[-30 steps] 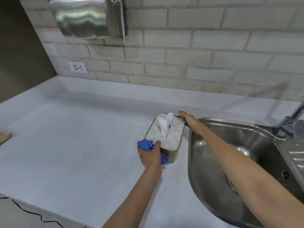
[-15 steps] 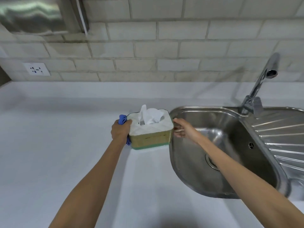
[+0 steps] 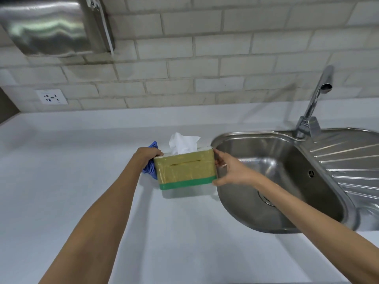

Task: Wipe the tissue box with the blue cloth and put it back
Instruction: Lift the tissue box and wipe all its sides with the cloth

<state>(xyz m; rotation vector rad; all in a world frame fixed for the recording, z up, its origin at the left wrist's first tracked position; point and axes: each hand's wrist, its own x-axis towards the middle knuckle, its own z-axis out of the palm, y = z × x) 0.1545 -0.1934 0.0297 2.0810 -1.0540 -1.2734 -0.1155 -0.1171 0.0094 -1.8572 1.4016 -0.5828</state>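
The tissue box [image 3: 185, 171] is olive-gold with a green band along its bottom and a white tissue sticking out of the top. It is lifted a little off the white counter [image 3: 61, 181], its long side facing me. My left hand [image 3: 146, 155] presses the crumpled blue cloth [image 3: 150, 170] against the box's left end. My right hand [image 3: 230, 171] grips the box's right end, thumb at the bottom corner and fingers at the top.
A steel sink [image 3: 276, 181] with drainboard lies directly right of the box, its tap [image 3: 313, 103] at the back. A brick wall with a socket [image 3: 51, 96] and a steel dispenser [image 3: 53, 25] rises behind the counter.
The box has risen off the counter and tipped its long side toward me. Both hands stay on its ends, the cloth still under my left hand.
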